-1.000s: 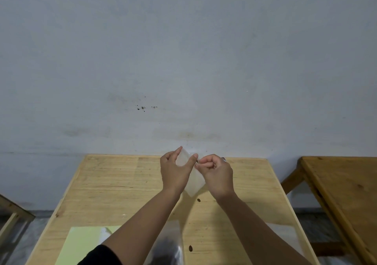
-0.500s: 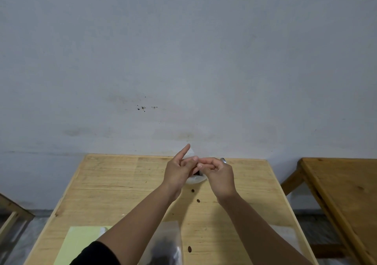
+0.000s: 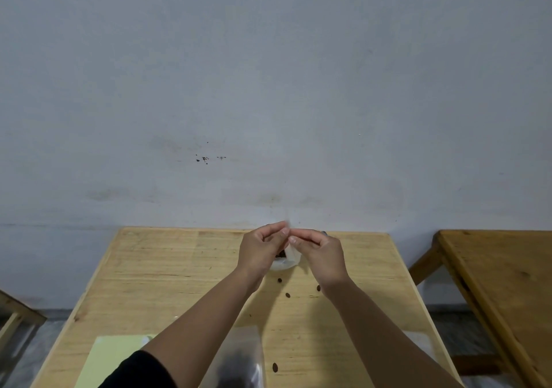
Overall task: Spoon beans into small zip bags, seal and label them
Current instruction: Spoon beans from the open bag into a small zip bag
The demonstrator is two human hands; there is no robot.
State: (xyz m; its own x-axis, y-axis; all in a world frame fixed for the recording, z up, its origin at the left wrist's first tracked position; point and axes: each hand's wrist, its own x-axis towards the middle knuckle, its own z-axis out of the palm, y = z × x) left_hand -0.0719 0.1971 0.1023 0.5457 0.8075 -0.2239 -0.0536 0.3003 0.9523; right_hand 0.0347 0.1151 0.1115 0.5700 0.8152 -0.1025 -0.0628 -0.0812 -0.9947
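Fingertips (image 3: 283,232) of your left hand (image 3: 258,248) are curled in and pinched on the upper edge of the small zip bag (image 3: 287,260), meeting the fingertips of your right hand (image 3: 321,253) right above it, so both hands are closed on the bag's top. Starting at the far left of the view, a corner of another wooden frame (image 3: 18,316) pokes in at floor level. On the near left part of your table (image 3: 167,268) lies a pale yellow-green sheet (image 3: 107,360), partly under your left forearm with its dark sleeve (image 3: 140,372). Just right of that forearm, at the bottom edge, sits a larger clear bag (image 3: 242,363) with a dark mass inside; you cannot make out more through the blur. A single loose bean (image 3: 275,367) lies beside it on the wood. Further up, the small zip bag hangs between your two hands above the far middle of the table, clear and whitish, with a few dark beans showing in it next to your left palm. Below it, three more loose beans (image 3: 287,295) are scattered on the tabletop between your wrists. Something clear and pale (image 3: 418,340) lies on the table just right of your right forearm; what it is you cannot tell. At the far right stands a second, darker wooden table (image 3: 501,283), well apart from yours.
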